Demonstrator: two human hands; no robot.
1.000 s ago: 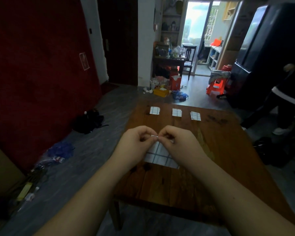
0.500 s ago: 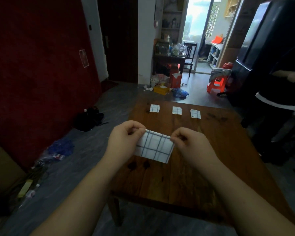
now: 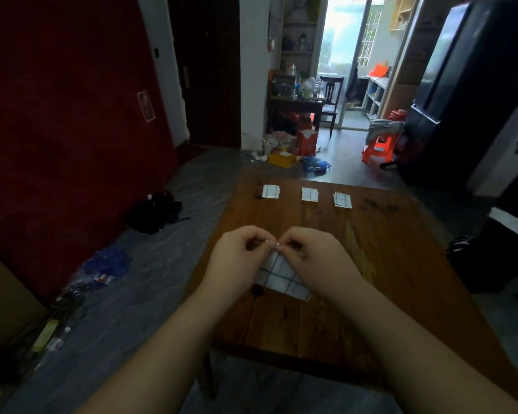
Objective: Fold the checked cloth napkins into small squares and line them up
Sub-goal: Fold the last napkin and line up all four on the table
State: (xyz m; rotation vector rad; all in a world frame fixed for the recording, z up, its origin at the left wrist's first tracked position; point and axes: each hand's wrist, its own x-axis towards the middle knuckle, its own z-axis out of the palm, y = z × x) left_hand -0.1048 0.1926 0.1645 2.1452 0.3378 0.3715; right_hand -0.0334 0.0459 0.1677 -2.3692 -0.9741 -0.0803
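Directly below the grip, checked napkin.

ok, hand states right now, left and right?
Left hand: pinching the checked napkin.
Right hand: pinching the same napkin.

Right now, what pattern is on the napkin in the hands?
White with a dark grid check on the napkin, clearest in the head view.

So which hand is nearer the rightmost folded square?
Right. The right hand is nearly in line with that square, closer to the person; the left hand is further left. Both pinch the napkin.
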